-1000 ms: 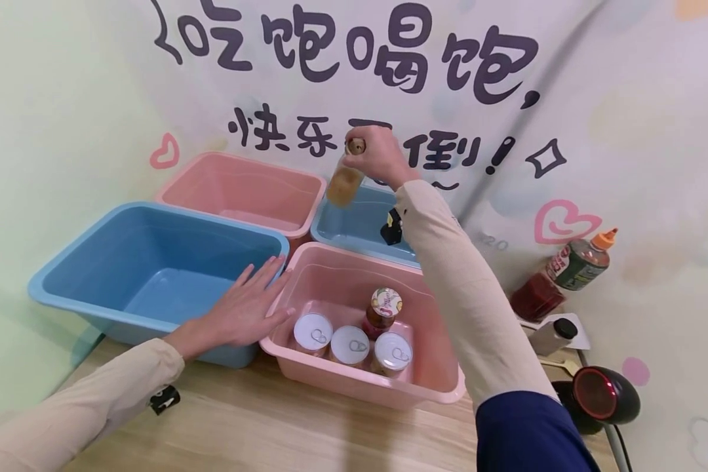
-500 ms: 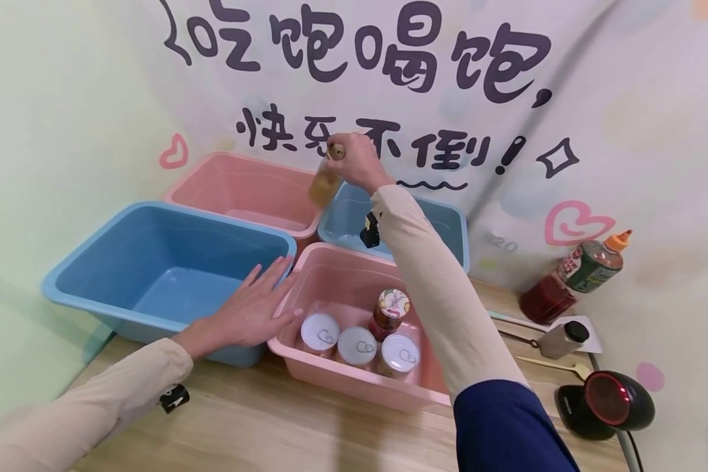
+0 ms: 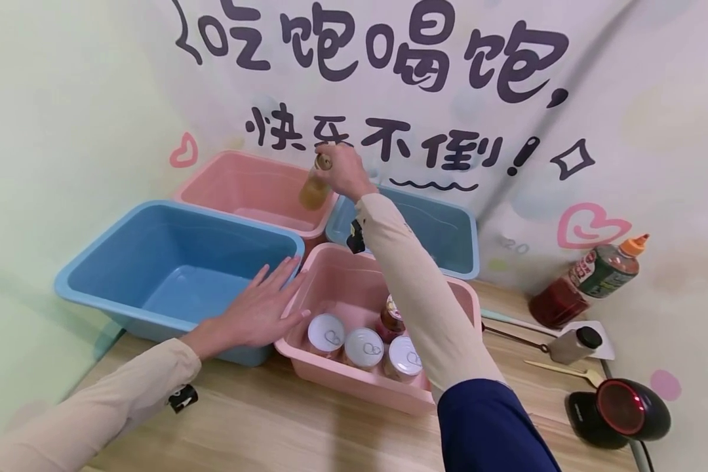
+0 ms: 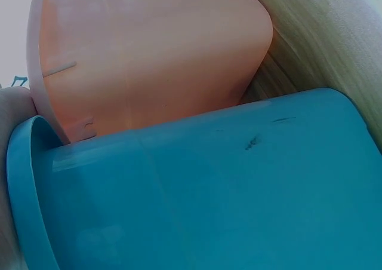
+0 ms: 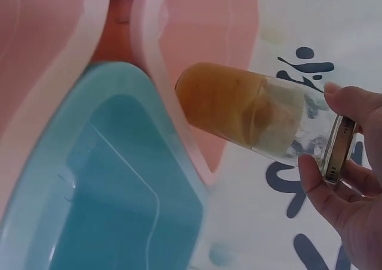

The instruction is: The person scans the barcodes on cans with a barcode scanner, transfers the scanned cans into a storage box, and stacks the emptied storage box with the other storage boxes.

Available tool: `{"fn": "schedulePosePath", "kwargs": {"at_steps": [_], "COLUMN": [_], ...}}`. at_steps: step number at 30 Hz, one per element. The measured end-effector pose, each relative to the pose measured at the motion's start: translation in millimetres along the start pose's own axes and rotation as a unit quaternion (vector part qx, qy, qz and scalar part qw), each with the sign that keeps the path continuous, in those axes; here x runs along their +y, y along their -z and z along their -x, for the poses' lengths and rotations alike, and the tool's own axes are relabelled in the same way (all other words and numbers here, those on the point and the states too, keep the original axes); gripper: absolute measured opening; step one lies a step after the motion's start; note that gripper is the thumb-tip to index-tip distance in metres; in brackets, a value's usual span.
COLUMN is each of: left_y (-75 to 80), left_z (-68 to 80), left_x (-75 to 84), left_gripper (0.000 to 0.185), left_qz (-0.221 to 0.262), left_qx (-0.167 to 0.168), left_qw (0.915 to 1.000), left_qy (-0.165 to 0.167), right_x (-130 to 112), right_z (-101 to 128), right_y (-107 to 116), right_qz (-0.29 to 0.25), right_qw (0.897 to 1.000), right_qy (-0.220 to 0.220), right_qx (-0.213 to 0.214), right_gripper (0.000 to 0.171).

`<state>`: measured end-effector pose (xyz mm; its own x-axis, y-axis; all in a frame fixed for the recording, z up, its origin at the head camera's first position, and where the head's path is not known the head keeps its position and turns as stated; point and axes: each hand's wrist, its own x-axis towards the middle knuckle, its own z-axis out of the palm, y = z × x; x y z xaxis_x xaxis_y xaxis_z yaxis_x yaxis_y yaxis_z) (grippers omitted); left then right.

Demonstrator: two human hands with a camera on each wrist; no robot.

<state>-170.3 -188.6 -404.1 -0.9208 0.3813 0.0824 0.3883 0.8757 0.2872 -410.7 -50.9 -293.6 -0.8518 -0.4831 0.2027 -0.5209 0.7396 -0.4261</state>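
right hand (image 5: 352, 180) pinching bottle (image 5: 250, 112), contents probably amber

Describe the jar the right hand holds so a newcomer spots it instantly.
Four tubs sit below the wall lettering. Above the far pink tub, the right hand pinches a jar by its lid. It alone hangs in the air, filled with amber liquid.

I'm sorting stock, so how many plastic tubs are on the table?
4: a blue tub front left, a pink tub behind it, a pink tub holding cans front right, a blue tub behind that. None seem hidden.
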Motion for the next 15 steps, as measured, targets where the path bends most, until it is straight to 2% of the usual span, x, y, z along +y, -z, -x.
{"fn": "schedulePosePath", "kwargs": {"at_steps": [7, 15], "left_y": [-0.7, -1.2], "left_z": [-0.3, 1.1], "left_x": [0.8, -0.8], "left_gripper": [0.077, 0.077], "left_qz": [-0.001, 0.004], "left_qx": [-0.004, 0.002], "left_qw": [1.0, 1.0], "left_qy": [0.001, 0.005], "right_x": [13, 20], "right_z": [-1, -4], "right_y": [-20, -32], "right_qz": [0.023, 0.013], "right_qw": [0.999, 1.0], "right_qy": [0.022, 0.023], "right_qx": [0.008, 0.002], "right_gripper": [0.047, 0.048]}}
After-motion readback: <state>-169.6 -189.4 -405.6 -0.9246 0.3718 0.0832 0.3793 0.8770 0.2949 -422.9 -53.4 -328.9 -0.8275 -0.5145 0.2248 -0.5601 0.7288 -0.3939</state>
